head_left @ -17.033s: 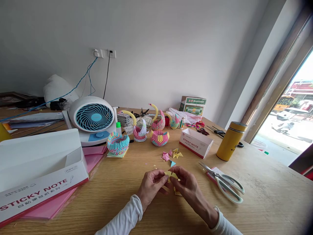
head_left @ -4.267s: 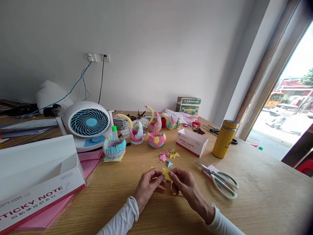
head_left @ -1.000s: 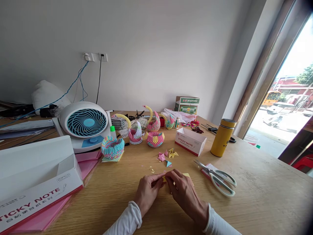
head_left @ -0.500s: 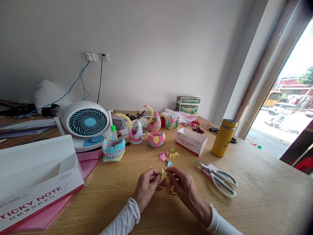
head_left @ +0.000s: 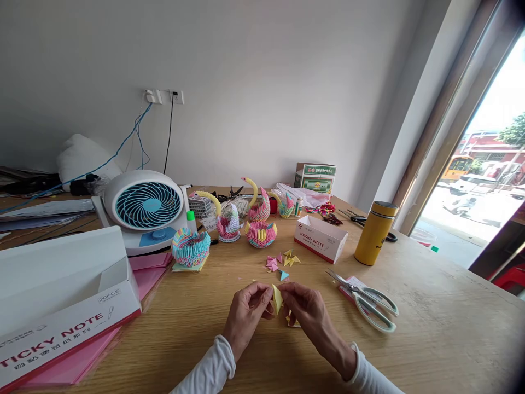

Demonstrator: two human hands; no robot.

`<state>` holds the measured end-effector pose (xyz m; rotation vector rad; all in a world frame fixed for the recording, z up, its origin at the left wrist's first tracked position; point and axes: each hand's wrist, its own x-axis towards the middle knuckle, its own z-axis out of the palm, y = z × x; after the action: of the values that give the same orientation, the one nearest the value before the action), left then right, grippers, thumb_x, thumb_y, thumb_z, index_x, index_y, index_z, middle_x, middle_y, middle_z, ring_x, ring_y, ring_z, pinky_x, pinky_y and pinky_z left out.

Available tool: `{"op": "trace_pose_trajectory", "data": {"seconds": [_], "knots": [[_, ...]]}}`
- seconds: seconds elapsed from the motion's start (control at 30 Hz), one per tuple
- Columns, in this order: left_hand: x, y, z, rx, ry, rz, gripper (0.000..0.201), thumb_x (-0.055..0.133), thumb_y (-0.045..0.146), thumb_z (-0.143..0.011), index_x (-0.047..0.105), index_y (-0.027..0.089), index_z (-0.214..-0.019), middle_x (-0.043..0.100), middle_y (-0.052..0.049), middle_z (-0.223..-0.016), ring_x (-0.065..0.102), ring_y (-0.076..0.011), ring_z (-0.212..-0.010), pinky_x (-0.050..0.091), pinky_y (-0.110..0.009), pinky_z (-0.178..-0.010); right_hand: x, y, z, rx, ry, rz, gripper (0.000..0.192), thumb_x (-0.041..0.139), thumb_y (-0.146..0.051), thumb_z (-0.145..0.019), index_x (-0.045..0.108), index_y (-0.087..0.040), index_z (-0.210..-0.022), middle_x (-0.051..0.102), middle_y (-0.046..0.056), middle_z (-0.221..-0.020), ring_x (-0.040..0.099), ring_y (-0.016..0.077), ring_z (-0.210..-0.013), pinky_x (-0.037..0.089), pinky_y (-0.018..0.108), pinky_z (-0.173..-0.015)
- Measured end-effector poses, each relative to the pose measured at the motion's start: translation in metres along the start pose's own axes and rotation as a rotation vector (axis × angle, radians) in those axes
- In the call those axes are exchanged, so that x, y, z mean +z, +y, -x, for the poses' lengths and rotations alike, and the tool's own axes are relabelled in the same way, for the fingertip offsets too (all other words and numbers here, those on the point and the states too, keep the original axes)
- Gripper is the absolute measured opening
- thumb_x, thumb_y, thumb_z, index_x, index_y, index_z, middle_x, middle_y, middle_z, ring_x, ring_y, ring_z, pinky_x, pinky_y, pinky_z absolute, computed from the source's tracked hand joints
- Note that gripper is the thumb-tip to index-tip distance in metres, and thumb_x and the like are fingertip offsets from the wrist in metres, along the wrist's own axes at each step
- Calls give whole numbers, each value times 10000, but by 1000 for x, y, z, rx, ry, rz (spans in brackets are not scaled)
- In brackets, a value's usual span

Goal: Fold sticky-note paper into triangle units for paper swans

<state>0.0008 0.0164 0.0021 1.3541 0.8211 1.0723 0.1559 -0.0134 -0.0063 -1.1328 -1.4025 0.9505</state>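
Note:
Between my two hands is a small piece of folded yellow paper [head_left: 277, 299], held upright just above the table. My left hand [head_left: 248, 310] pinches its left side between thumb and fingers. The fingertips of my right hand [head_left: 308, 310] are closed on its right edge. Under my right hand lie small yellow paper pieces [head_left: 292, 322], partly covered. Just beyond my hands are a blue folded triangle [head_left: 283, 275], several pink folded pieces [head_left: 272, 263] and several yellow folded pieces [head_left: 291, 258].
Scissors [head_left: 369, 301] lie on a pink pad to the right, near a yellow flask [head_left: 376, 232]. A small sticky note box [head_left: 320, 239] stands behind. Paper swans [head_left: 228, 225] and a paper bowl [head_left: 261, 234] line the back. At left are a fan [head_left: 143, 205] and a large box [head_left: 69, 317].
The yellow paper has turned in my fingers and now shows a taller, narrower face. My right fingers have come lower, closing along its right side.

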Motion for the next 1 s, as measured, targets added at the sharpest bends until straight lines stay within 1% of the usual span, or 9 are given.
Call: {"op": "trace_pose_trajectory", "data": {"seconds": [0.27, 0.4, 0.63, 0.77, 0.9, 1.0], "knots": [[-1, 8, 1, -113, -15, 180, 317, 771, 421, -681, 707, 126, -779, 684, -25, -682, 641, -134, -606, 552, -242, -611, -3, -5, -1, 19, -66, -61, 419, 583, -561, -827, 670, -158, -904, 561, -13, -575, 531, 119, -493, 445, 209, -439], [-1, 8, 1, -145, -15, 213, 322, 798, 401, -655, 703, 121, -783, 697, -26, -689, 646, -128, -594, 554, -237, -612, -3, -9, 0, 9, -94, -78, 388, 581, -544, -834, 663, -166, -867, 561, -16, -581, 528, 116, -497, 435, 204, -448], [-2, 5, 0, -100, -27, 155, 300, 766, 401, -696, 673, 124, -765, 666, -12, -642, 625, -129, -590, 554, -250, -603, -2, -11, 2, -5, -86, -34, 348, 561, -497, -861, 651, -161, -851, 572, -12, -576, 519, 112, -464, 433, 213, -452], [-2, 2, 0, -45, -31, 85, 304, 738, 414, -722, 654, 124, -759, 645, -6, -616, 601, -122, -565, 542, -243, -580, 0, -8, 4, -18, -54, 37, 344, 536, -480, -875, 653, -157, -855, 586, -4, -555, 527, 115, -440, 433, 214, -440], [-1, 1, 0, 23, -12, 36, 329, 730, 443, -712, 624, 132, -697, 608, 10, -587, 566, -105, -524, 514, -216, -529, 3, -6, 5, -58, -18, 127, 287, 528, -397, -894, 671, -151, -856, 589, -6, -548, 524, 106, -436, 419, 207, -445], [1, 1, 0, 23, 0, 28, 347, 726, 467, -707, 620, 136, -702, 601, 12, -596, 560, -109, -530, 516, -221, -522, 3, -5, 4, -44, -24, 98, 282, 540, -389, -892, 675, -141, -891, 576, -15, -535, 514, 101, -432, 408, 205, -443]]}}
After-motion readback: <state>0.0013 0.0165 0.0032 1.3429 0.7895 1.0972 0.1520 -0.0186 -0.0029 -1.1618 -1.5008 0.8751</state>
